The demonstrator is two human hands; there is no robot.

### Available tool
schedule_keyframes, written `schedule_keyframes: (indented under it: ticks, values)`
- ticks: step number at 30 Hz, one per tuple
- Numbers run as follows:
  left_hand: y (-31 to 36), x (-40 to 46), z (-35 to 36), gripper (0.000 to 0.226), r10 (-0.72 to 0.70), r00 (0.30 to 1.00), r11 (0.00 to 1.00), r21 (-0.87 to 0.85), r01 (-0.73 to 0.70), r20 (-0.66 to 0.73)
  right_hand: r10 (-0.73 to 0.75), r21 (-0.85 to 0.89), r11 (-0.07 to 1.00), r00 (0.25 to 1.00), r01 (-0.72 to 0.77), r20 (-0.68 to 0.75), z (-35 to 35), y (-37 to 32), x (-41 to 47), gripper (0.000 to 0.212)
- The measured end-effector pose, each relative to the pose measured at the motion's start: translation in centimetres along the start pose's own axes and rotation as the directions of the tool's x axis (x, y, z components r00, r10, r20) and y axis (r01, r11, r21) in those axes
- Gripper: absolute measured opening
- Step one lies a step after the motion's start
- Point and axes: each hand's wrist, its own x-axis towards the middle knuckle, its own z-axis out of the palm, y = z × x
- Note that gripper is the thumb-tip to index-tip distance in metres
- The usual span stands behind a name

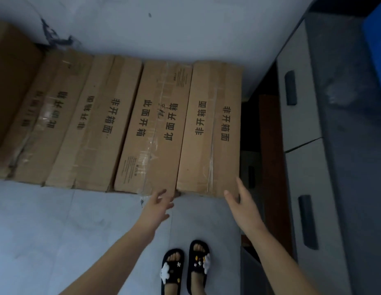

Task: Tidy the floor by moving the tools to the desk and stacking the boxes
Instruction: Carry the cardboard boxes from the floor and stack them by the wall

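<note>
Floor-level, both hands reach open-fingered toward the rightmost box.

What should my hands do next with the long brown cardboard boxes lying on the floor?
Probably close both hands on the near end of the rightmost long brown cardboard box. The left hand and right hand are open at its two near corners, holding nothing, and the boxes lie side by side, unstacked.

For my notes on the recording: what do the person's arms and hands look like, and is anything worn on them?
Both forearms are bare, with no sleeves in view. The left hand and right hand show no gloves, rings, watch or bracelet.
</note>
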Motion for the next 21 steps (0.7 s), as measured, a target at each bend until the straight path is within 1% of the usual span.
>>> schedule_keyframes:
  ticks: [3,6,10,11,14,16,19,21]
  values:
    - [2.3,-7.0,-2.3,0.031,0.198,0.98,0.966,0.16,-0.201,0.037,-0.116,-0.086,0.989,0.989,0.124,0.095,-1.4,-4.0,-7.2,0.064]
    - [3.4,-14.0,-4.0,0.03,0.372,0.923,0.897,0.219,-0.384,0.097,-0.239,-0.168,0.949,0.958,0.265,0.159,-2.9,-6.9,-13.8,0.063]
    - [3.2,-22.6,-5.6,0.036,0.522,0.833,0.789,0.266,-0.554,0.185,-0.325,-0.226,0.905,0.928,0.361,0.179,-4.9,-8.3,-21.4,0.059]
    - [2.9,-24.4,-5.9,0.038,0.549,0.812,0.758,0.291,-0.583,0.196,-0.348,-0.22,0.898,0.922,0.38,0.172,-5.3,-8.4,-22.9,0.059]
    - [1.6,-28.7,-6.7,0.045,0.626,0.751,0.669,0.351,-0.655,0.21,-0.385,-0.171,0.897,0.911,0.407,0.149,-6.2,-8.3,-27.3,0.069]
    - [0.5,-30.6,-7.1,0.039,0.671,0.711,0.626,0.354,-0.695,0.21,-0.407,-0.12,0.9,0.906,0.419,0.118,-6.4,-7.9,-29.6,0.073]
    - [-0.7,-32.0,-7.7,0.047,0.688,0.697,0.623,0.327,-0.71,0.204,-0.423,-0.064,0.904,0.906,0.423,0.013,-5.8,-6.9,-32.0,0.075]
    - [-1.4,-31.9,-8.2,0.046,0.684,0.695,0.624,0.317,-0.714,0.221,-0.407,-0.044,0.914,0.91,0.404,-0.08,-4.9,-5.8,-33.2,0.076]
